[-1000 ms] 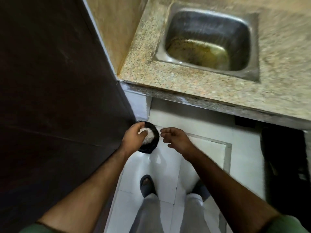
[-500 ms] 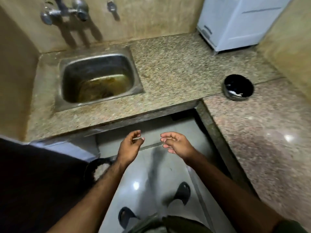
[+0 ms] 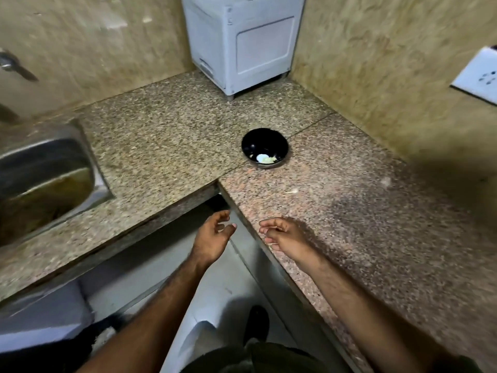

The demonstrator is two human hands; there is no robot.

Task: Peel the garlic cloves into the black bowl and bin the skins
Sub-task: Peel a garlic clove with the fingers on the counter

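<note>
While both hands, left hand (image 3: 212, 238) and right hand (image 3: 282, 236), hover loosely curled (holding nothing), granite counter (image 3: 349, 211) bears black bowl (image 3: 265, 148).

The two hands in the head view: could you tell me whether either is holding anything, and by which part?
Nothing is held. The left hand and right hand hang with loosely curled fingers, short of the black bowl.

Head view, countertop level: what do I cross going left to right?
Steel sink → black bowl holding pale garlic → small pale scrap on the granite counter → wall socket plate.
</note>
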